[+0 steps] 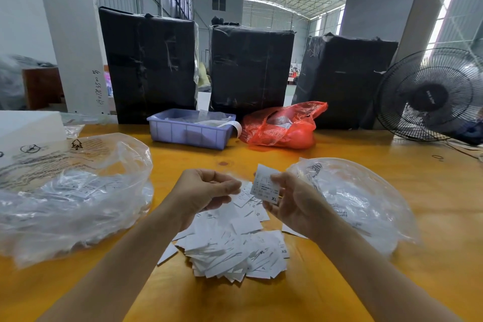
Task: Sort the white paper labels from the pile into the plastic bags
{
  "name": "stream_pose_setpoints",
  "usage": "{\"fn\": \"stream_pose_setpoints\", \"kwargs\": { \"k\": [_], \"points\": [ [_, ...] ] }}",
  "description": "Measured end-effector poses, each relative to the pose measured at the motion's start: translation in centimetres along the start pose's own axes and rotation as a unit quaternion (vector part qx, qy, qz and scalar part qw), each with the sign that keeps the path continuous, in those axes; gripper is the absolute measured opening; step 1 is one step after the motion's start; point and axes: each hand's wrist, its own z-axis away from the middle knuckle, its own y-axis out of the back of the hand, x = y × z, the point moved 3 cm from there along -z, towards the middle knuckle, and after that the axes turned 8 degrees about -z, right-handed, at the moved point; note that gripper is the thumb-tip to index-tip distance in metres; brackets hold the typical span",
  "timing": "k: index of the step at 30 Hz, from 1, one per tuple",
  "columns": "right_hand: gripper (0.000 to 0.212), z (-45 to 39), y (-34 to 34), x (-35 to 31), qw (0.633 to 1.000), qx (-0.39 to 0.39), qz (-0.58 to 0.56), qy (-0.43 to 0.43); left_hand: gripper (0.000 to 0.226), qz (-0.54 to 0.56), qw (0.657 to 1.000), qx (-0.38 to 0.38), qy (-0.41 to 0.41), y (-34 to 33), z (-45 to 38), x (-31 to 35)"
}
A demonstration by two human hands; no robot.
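A heap of white paper labels (232,248) lies on the yellow table (339,146) at lower centre of the frame, some printed with sizes such as XS. Both bare forearms reach up from the bottom edge and meet just above the heap.

The right hand (290,204), right of centre, pinches a single label (265,185) marked XL between thumb and fingers, holding it upright above the far end of the heap. The left hand (206,191), just left of it, has its fingers curled with the thumb against the fingertips; whether it holds a label cannot be told.

At the left of the frame a large clear plastic bag (70,191) lies open on the table with white labels visible inside. At the right a second clear plastic bag (360,198) lies just beside the right hand; what it holds cannot be made out.

Farther back, at centre, a lilac plastic bin (188,132) holds clear packets and a strip of white paper that hangs over its right rim. Just right of it sits a crumpled red plastic bag (282,125). Behind these stand three black-wrapped bales (251,65), and a black fan (431,97) stands at the right edge.
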Motion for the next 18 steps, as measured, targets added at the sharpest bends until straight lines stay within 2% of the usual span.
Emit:
{"fn": "stream_pose_setpoints", "kwargs": {
  "k": [3,6,9,11,12,13,15,16,18],
  "points": [
    [0.007,0.2,-0.5,-0.2,0.999,-0.013,0.027,0.019,0.013,0.003,1.0,-0.007,0.007,-0.4,0.3,0.4],
    [0.005,-0.3,-0.3,-0.3,0.996,-0.03,0.063,0.046,0.015,0.002,1.0,-0.002,0.009,-0.5,0.4,0.5],
    [0.001,-0.8,0.6,0.5,0.985,-0.012,0.17,0.042,0.013,-0.006,1.0,0.019,0.007,-0.1,0.2,0.3],
    [0.006,-1.3,1.6,1.2,0.959,0.036,0.272,0.066,0.012,-0.012,0.999,0.03,0.006,0.2,0.0,0.1],
    [0.01,-1.7,2.0,1.2,0.934,0.064,0.329,0.12,0.012,-0.018,0.999,0.036,0.004,0.4,0.0,0.0],
    [0.013,-1.9,2.2,1.1,0.893,0.084,0.393,0.201,0.012,-0.027,0.999,0.043,-0.001,0.5,-0.1,-0.1],
    [0.012,-1.9,1.7,1.2,0.766,0.074,0.527,0.361,0.013,-0.051,0.997,0.057,-0.011,0.8,-0.3,-0.3],
    [0.007,-1.8,1.3,1.6,0.708,0.034,0.582,0.399,0.013,-0.058,0.996,0.062,-0.013,0.8,-0.4,-0.3],
    [0.007,-1.8,0.9,3.2,0.627,-0.059,0.668,0.397,0.013,-0.059,0.996,0.062,-0.016,0.8,-0.5,-0.3]
  ]
}}
